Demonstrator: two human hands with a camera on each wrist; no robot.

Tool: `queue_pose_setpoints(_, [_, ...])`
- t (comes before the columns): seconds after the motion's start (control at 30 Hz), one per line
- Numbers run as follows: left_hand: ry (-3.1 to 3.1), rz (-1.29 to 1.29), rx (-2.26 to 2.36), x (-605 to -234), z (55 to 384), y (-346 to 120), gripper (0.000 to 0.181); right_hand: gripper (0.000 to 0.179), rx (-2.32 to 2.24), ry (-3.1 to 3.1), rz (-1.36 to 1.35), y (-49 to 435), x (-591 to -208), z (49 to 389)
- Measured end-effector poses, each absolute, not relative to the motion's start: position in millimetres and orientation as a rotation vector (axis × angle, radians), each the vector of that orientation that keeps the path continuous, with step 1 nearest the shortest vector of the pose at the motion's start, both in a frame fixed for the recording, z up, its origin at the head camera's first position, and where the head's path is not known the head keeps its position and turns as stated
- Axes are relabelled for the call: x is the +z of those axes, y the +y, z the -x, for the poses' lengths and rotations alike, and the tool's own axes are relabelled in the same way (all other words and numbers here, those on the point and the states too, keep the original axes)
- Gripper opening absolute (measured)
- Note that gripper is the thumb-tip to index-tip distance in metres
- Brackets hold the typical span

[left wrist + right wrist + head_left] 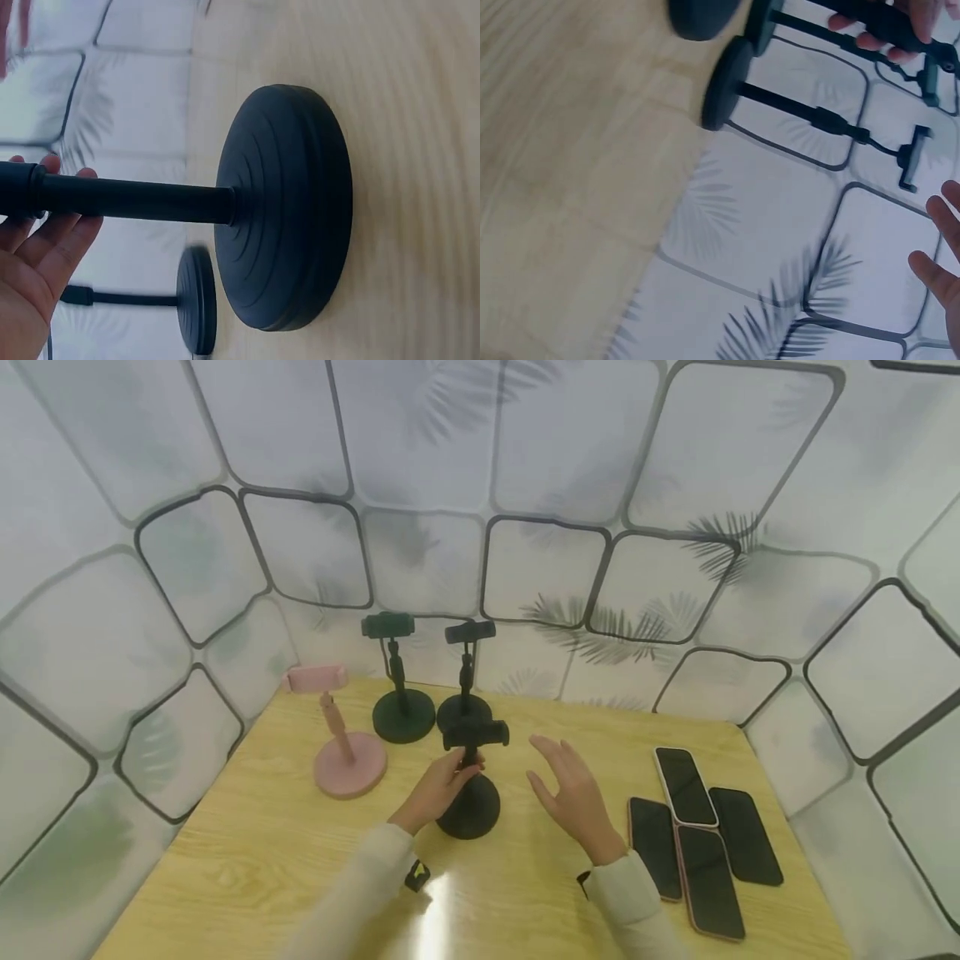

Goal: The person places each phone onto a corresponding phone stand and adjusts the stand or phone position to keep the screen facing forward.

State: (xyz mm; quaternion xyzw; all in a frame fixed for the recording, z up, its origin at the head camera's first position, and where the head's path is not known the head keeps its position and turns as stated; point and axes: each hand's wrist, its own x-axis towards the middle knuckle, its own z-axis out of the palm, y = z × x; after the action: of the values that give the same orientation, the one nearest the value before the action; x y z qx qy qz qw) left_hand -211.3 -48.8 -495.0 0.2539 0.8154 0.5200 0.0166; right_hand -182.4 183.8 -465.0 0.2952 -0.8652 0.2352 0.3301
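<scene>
A black phone stand with a round, ridged base is in front of me, upright in the head view. My left hand holds it by the pole, just under the clamp at its top. In the left wrist view the fingers curl round the pole, and the base shows right at the wood surface. To the right of this stand, my right hand hovers with its fingers spread and nothing in them. The right wrist view catches only its fingertips at the right edge.
Behind the held stand are another black stand and a dark green one. A pink stand is on the left. Several phones lie flat on the right of the wooden table. A patterned curtain encloses the back and sides.
</scene>
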Motion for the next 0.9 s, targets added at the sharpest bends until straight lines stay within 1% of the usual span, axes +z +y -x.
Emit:
queue_pose_setpoints(0.2, [2.549, -0.864, 1.547, -497.0, 199.8, -26.3, 0.023, 0.054, 0.65, -2.182, -0.894, 186.1, -434.4, 178.1])
queue_pose_setpoints(0.33, [2.561, -0.915, 1.504, -496.4, 195.0, -16.8, 0.023, 0.053, 0.648, -2.131, -1.021, 181.8, -417.3, 178.8])
queue_pose_setpoints(0.53, [2.505, -1.048, 1.456, -497.2, 193.5, -11.0, 0.031, 0.051, 0.653, -2.077, -1.197, 169.8, -405.5, 189.9])
queue_pose_setpoints(0.63, [2.497, -1.084, 1.397, -497.3, 192.7, -9.9, 0.029, 0.05, 0.64, -2.052, -1.261, 166.8, -404.1, 194.1])
queue_pose_setpoints(0.77, [2.531, -1.053, 1.37, -496.1, 191.3, -7.7, 0.023, 0.049, 0.563, -2.024, -1.263, 165.1, -403.2, 196.5])
queue_pose_setpoints(0.9, [2.578, -1.003, 1.38, -495.6, 191.4, -3.9, 0.019, 0.048, 0.487, -1.995, -1.197, 162.8, -400.7, 198.2])
